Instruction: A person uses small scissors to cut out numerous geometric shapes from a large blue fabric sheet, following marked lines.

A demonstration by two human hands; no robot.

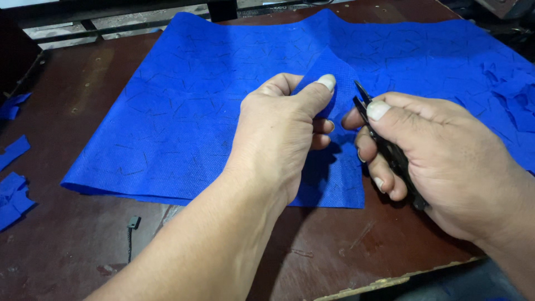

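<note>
A large sheet of blue cloth [223, 95] lies spread over a dark brown worktop [67, 245], reaching from the far edge almost to the near one. The cloth is marked all over with short dark lines.

The left hand [278, 134] rests on the cloth near its front edge. Its thumb and forefinger are pinched together on a raised fold of the cloth [334, 69], lifting it into a small peak above the flat sheet.

The right hand [434, 161] is just beside the left, to its right, and is closed around a pair of small black snips [390, 150]. The thumb presses on top of the tool and the other fingers curl beneath it. The tips of the snips point up towards the pinched fold and seem to touch its edge, though the view is too tight there to be sure.

On the right side the cloth is ragged, with loose blue pieces [512, 95] bunched up. Blue scraps [14, 189] lie on the worktop at the far left, well apart from the hands. A small black cord end [132, 223] lies on the worktop just in front of the cloth's near edge.
</note>
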